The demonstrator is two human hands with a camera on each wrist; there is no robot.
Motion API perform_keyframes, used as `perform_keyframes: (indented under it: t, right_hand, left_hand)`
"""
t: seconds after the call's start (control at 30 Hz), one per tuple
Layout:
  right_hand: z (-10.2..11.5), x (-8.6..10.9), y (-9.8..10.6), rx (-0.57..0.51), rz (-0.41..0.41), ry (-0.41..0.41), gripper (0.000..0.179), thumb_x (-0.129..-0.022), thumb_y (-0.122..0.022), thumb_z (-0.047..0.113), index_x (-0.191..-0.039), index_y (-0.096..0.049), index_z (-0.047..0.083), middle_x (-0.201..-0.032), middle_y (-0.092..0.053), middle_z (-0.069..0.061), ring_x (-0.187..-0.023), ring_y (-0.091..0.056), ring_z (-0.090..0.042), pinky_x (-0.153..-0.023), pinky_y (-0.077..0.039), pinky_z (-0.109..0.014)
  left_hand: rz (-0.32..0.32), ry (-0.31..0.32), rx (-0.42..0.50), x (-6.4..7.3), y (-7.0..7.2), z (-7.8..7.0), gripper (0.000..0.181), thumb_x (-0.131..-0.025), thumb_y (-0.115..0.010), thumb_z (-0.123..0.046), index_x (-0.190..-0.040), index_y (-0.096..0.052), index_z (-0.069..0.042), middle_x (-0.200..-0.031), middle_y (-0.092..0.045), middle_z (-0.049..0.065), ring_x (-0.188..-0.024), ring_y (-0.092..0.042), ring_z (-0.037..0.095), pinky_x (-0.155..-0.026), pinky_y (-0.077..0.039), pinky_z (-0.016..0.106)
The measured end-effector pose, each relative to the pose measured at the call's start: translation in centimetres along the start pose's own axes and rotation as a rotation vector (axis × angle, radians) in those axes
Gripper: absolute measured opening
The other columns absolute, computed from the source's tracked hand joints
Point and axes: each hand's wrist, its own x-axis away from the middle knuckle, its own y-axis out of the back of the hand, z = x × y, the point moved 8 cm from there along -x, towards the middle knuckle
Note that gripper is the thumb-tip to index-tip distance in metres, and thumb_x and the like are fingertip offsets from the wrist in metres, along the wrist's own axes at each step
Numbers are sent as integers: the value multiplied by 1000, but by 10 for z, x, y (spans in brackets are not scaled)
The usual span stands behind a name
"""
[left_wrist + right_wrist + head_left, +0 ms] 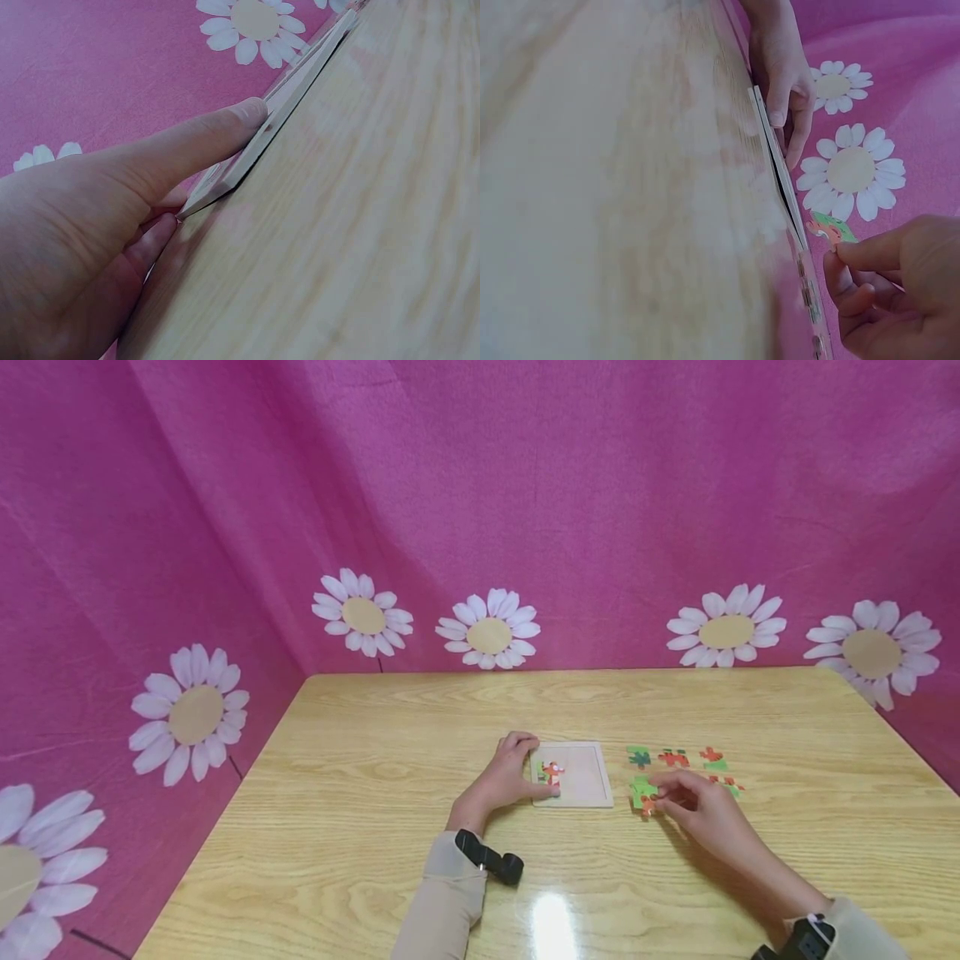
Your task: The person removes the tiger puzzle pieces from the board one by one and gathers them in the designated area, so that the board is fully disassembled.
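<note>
A square wooden puzzle tray (581,768) lies on the table. Orange, white and green puzzle pieces (551,770) sit at its left side. My left hand (510,772) holds the tray by that side, its thumb over the near part and its fingers at the far left corner. In the left wrist view the thumb (217,131) lies across the tray's rim (289,112). To the right of the tray, my right hand (697,806) pinches a green and orange puzzle piece (831,227) between thumb and fingertips, raised off the table.
Several loose puzzle pieces lie right of the tray, among them a green one (639,757), a red one (673,757) and a red and green one (713,758). Another piece (729,785) is partly behind the right hand. A pink flowered curtain (585,527) hangs behind the wooden table (360,793).
</note>
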Motion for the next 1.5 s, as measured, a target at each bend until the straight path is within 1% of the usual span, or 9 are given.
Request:
perform_keyframes:
  t: [0.4, 0.6, 0.8, 0.9, 1.03, 1.27, 1.5]
  right_hand:
    - [-4, 9, 3, -15, 4, 10, 27, -77, -76, -12, -100, -69, -2, -80, -65, 0, -70, -57, 0, -59, -51, -17]
    - [-6, 10, 2, -42, 16, 18, 27, -77, -75, -14, -100, -69, -3, -78, -65, -1, -69, -58, -1, -58, -50, -17]
    - [-9, 10, 0, -28, 31, -7, 26, -77, -75, -12, -100, -69, -2, -80, -66, -1, -71, -58, 0, -59, -50, -17]
    - [-11, 10, -1, -36, 50, -27, 26, -78, -74, -13, -101, -69, -3, -82, -67, -1, -73, -60, -1, -61, -51, -18]
    - [-13, 10, -2, -48, 75, -47, 25, -79, -72, -14, -103, -68, -5, -81, -66, -3, -73, -62, -1, -62, -53, -18]
    - [-15, 11, -2, -41, 88, -42, 25, -79, -72, -13, -102, -69, -3, -81, -66, 0, -72, -59, 0, -60, -51, -19]
    - [-17, 8, -2, 3, 141, -70, 23, -81, -74, -7, -103, -70, -2, -84, -64, 2, -72, -53, -1, -61, -49, -20]
  left_hand:
    - [-6, -11, -21, -2, -1, 1, 84, -77, -85, -37, -142, -47, -2, -146, -37, 4, -136, -31, 19, -110, -35, 33]
    - [-2, -12, -3, 0, -1, 2, 84, -77, -85, -36, -143, -46, -1, -146, -36, 4, -136, -30, 19, -111, -34, 34]
    - [-2, -17, 2, 0, -1, 1, 84, -77, -85, -36, -142, -47, 0, -146, -36, 5, -136, -30, 19, -111, -34, 34]
    - [-3, -18, 1, -1, -1, 1, 84, -77, -85, -36, -142, -47, 0, -146, -37, 5, -135, -31, 19, -111, -34, 34]
    - [-5, -17, -6, -1, -1, 1, 84, -77, -85, -36, -142, -47, 0, -145, -37, 5, -135, -31, 19, -111, -34, 33]
    - [-8, -24, -19, -1, 0, 0, 83, -77, -85, -36, -141, -47, 0, -145, -37, 6, -135, -31, 20, -110, -35, 34]
    - [-5, -15, -18, -1, 0, 0, 82, -78, -84, -36, -142, -47, 0, -145, -36, 5, -135, -31, 19, -111, -34, 33]
